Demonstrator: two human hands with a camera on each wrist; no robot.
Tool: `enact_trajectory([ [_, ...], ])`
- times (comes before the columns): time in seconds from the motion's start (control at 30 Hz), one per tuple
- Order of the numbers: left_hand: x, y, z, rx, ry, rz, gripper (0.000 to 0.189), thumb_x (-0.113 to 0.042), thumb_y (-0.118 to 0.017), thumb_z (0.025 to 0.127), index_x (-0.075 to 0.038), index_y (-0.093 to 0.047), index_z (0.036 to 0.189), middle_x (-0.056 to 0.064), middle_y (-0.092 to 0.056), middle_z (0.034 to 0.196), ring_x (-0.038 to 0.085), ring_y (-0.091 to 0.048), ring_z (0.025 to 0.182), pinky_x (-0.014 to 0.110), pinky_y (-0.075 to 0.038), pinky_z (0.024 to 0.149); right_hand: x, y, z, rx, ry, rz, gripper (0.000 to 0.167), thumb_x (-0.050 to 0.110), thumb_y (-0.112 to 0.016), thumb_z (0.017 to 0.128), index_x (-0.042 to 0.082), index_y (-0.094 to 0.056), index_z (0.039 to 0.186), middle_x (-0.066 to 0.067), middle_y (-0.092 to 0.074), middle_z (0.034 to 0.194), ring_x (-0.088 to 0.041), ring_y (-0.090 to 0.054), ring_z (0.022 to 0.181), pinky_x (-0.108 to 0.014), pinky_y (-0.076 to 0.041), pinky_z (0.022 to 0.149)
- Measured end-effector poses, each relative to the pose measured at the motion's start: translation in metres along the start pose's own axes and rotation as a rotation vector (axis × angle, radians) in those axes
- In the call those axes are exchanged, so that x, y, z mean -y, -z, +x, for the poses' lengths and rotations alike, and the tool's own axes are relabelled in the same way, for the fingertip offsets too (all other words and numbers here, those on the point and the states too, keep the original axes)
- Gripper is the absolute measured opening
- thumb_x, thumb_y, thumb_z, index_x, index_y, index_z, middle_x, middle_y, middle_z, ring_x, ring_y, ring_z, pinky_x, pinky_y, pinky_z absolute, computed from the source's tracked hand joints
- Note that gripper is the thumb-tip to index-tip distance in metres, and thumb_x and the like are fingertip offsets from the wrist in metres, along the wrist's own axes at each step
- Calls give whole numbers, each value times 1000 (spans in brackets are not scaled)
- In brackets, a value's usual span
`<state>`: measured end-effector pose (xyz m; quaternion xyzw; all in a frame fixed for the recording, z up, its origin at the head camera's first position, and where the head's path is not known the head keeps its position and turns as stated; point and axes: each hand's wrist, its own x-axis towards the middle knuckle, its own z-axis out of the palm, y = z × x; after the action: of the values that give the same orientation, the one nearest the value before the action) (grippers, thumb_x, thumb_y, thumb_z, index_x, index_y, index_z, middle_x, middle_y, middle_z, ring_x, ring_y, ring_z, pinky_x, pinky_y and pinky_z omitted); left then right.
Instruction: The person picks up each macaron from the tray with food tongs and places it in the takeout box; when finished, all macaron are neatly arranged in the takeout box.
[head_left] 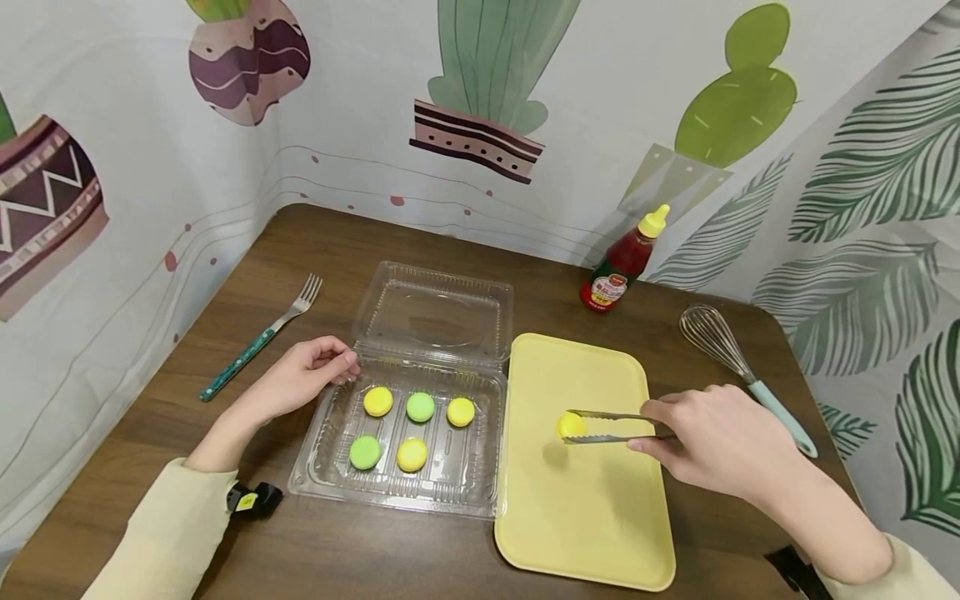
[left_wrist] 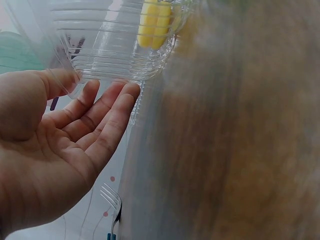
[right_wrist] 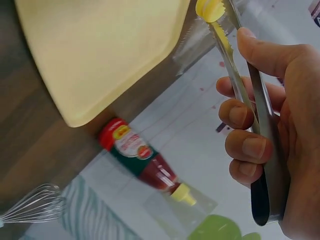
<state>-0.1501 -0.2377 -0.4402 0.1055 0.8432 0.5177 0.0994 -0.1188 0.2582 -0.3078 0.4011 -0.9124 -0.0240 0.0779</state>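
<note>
My right hand (head_left: 723,442) grips a pair of metal tongs (right_wrist: 260,125), and their serrated tips pinch a yellow macaron (head_left: 572,426) over the yellow tray (head_left: 585,533). To the left lies a clear plastic container (head_left: 465,487) with its lid (head_left: 438,321) folded back. Inside it sit three yellow macarons (head_left: 412,455) and two green ones (head_left: 365,452), in two rows. At the container's left rim, my left hand (head_left: 311,375) holds the edge between thumb and fingers. The left wrist view shows the thumb (left_wrist: 62,82) on one side of the rim, fingertips on the other.
A fork (head_left: 262,337) with a teal handle lies left of the container. Behind the tray stands a red sauce bottle (head_left: 618,267) with a yellow cap. A whisk (head_left: 742,375) lies on the right, beyond my right hand. A patterned wall covering (head_left: 360,108) borders the wooden table (head_left: 330,542).
</note>
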Motion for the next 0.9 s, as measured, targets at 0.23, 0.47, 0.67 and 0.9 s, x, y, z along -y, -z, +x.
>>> enact_trajectory([
  [0.23,2,1,1,0,-1,-4,23,-19,-54,105,3,-63,105,14,-71,97,27,-68,89,26,-56,75,8,9,25,6,35,-26,33,44,-81,79,27,-54,71,22,-32,59,1,-25,47,-21,-23,42],
  [0.47,3,0,1,2,-9,-5,23,-19,-54,105,3,-63,105,13,-71,97,25,-68,89,26,-56,75,19,11,47,33,49,-36,28,46,-80,81,23,-64,78,19,-44,60,-2,-34,46,-24,-30,42],
  [0.67,1,0,0,2,-25,-24,22,-15,-53,105,4,-63,107,14,-71,98,24,-68,90,25,-56,74,26,1,62,61,86,-17,31,48,-76,84,23,-61,74,19,-42,60,0,-34,46,-24,-32,44],
  [0.9,1,0,0,-4,-19,-19,22,-16,-53,105,4,-63,106,14,-71,98,23,-68,89,25,-56,74,37,-14,75,89,103,8,39,51,-76,83,24,-53,68,18,-38,57,-2,-32,46,-24,-31,43],
])
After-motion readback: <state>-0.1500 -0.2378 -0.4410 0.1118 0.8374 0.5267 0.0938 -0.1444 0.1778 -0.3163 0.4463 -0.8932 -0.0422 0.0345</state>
